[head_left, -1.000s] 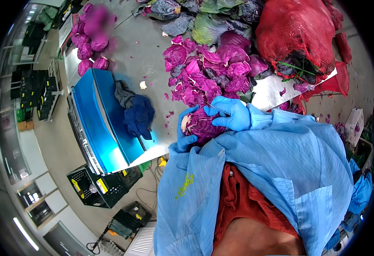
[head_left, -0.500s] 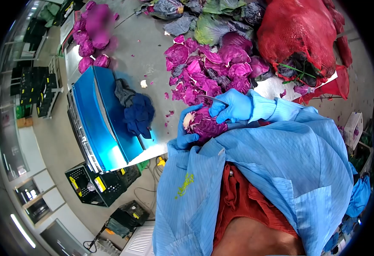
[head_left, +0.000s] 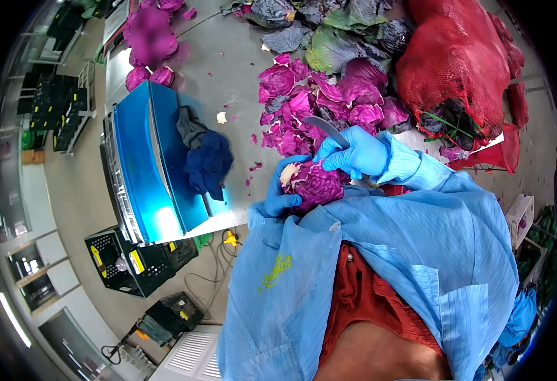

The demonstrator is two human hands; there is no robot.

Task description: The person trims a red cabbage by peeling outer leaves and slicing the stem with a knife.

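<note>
A red cabbage [head_left: 316, 186] with a pale cut stem end rests in my gloved left hand [head_left: 283, 193], whose fingers wrap round its left side. In my gloved right hand [head_left: 359, 154] is a knife [head_left: 327, 130], its blade pointing up and to the left above the cabbage. The right fingers are closed on the handle, which is mostly hidden, and lie close against the top of the cabbage. Just beyond both hands spreads a heap of loose purple cabbage leaves [head_left: 291, 136].
Dark green outer leaves [head_left: 329, 51] lie at the back, beside a red mesh sack [head_left: 453, 57]. Left stand a blue metal box [head_left: 145, 159] and a crumpled dark blue cloth [head_left: 208, 165]. Several trimmed cabbages [head_left: 137, 77] sit at the far left. Black crates [head_left: 142, 267] are on the floor.
My right hand and the knife have lifted slightly, and the blade now tilts up, away from the cabbage. My left hand still holds the cabbage. The whole view has shifted a little.
</note>
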